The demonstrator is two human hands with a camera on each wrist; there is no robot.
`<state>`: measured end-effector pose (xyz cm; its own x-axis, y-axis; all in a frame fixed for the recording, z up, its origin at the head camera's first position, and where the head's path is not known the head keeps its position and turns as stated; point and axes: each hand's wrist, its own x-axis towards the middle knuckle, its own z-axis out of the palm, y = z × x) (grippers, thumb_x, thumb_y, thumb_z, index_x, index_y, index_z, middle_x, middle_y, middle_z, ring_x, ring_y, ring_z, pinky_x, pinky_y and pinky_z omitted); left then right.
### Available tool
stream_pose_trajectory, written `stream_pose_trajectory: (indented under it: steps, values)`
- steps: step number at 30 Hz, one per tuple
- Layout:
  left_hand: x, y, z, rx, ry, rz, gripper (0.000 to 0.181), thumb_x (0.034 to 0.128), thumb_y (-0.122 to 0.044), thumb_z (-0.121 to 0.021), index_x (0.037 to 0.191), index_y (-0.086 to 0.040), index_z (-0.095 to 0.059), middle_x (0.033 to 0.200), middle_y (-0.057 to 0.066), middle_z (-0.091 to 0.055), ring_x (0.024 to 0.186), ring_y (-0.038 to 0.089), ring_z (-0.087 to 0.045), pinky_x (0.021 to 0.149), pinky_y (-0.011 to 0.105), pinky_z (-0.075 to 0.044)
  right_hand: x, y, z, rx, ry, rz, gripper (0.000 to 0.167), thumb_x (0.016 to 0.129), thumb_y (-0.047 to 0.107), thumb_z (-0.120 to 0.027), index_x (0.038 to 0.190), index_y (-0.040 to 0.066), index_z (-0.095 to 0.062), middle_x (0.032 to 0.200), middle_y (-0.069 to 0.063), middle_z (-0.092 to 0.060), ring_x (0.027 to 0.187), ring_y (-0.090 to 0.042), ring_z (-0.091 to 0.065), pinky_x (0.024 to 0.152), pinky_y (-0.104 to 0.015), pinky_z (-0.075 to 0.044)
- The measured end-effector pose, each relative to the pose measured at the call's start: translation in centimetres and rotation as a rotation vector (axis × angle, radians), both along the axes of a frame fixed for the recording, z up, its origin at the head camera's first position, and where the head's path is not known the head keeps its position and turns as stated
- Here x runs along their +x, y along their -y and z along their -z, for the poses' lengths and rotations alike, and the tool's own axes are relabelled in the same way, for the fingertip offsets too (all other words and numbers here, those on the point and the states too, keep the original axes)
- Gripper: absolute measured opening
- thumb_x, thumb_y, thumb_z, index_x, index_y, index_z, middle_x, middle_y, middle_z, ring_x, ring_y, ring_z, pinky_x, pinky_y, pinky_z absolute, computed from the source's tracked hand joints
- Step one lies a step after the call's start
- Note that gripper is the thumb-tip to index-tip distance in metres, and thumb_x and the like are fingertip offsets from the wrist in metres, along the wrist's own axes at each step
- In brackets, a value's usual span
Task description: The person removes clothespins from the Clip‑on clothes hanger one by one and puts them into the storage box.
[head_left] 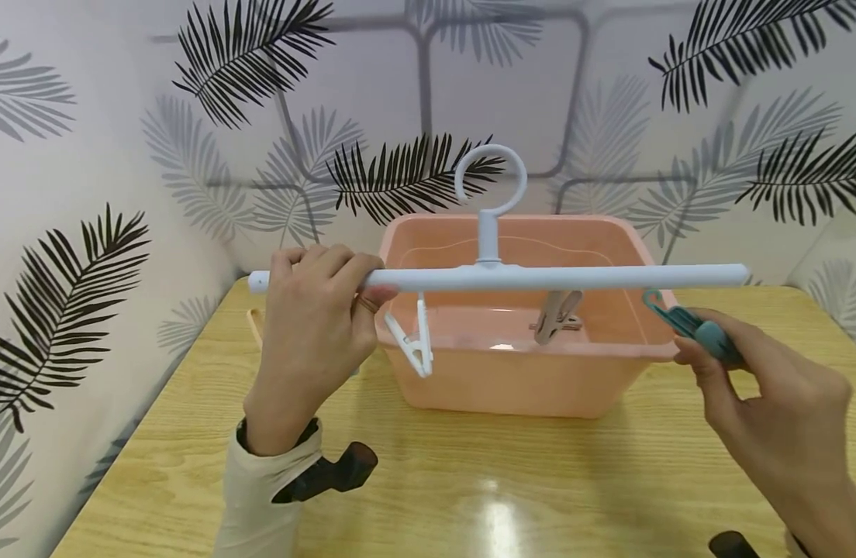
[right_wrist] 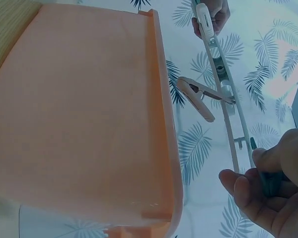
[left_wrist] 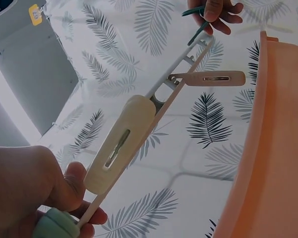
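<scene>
A pale hanger bar (head_left: 595, 277) with a ring hook on top is held level in the air. My left hand (head_left: 316, 318) grips it near its left end; a mint green piece (left_wrist: 54, 225) shows beside that hand in the left wrist view. From the bar hang a white clip (head_left: 419, 356), close to the left hand, and a pinkish clip (head_left: 555, 318) right of the middle. My right hand (head_left: 791, 395) pinches a teal clip (head_left: 714, 339), its hooked end just under the bar's right end. Whether hook and bar touch, I cannot tell.
Behind and below the hanger, a pink basin (head_left: 512, 380) stands on the wooden table (head_left: 428, 480). Left of the left hand, part of a yellowish clip (head_left: 254, 319) shows. Leaf-patterned cloth (head_left: 372, 85) covers the back and sides.
</scene>
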<state>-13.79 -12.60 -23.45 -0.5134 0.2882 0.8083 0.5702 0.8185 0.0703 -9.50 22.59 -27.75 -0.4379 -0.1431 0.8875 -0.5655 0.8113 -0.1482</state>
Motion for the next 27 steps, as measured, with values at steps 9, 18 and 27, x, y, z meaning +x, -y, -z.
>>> stream_pose_trajectory:
  steps: [9, 18, 27]
  values:
    - [-0.36, 0.01, -0.18, -0.023, -0.005, 0.002, 0.017, 0.0855, -0.018, -0.071, 0.091, -0.002, -0.07, 0.081, 0.009, -0.064, 0.078, 0.029, -0.059, 0.084, 0.05, -0.037, -0.18, -0.21, -0.13, 0.027, 0.019, -0.012, 0.061, 0.097, 0.048, -0.049, 0.099, -0.01, -0.068, 0.084, -0.01, -0.071, 0.088, 0.027, -0.046, 0.065, -0.001, -0.038]
    - [-0.46, -0.53, 0.25, -0.039, -0.003, 0.021, 0.017, 0.0865, -0.018, -0.071, 0.092, -0.003, -0.07, 0.083, 0.008, -0.065, 0.083, 0.027, -0.06, 0.085, 0.048, -0.038, 0.0, -0.17, -0.03, -0.014, -0.053, -0.019, 0.06, 0.097, 0.047, -0.052, 0.093, -0.01, -0.068, 0.076, -0.014, -0.071, 0.092, 0.028, -0.046, 0.078, 0.001, -0.032]
    - [-0.45, -0.75, 0.38, -0.021, 0.001, 0.028, 0.02, 0.0868, -0.022, -0.071, 0.09, -0.002, -0.068, 0.084, 0.009, -0.065, 0.08, 0.027, -0.058, 0.086, 0.049, -0.038, 0.44, -0.2, -0.66, -0.004, 0.01, -0.059, 0.06, 0.098, 0.044, -0.051, 0.102, -0.014, -0.065, 0.077, -0.02, -0.069, 0.089, 0.026, -0.046, 0.077, 0.0, -0.038]
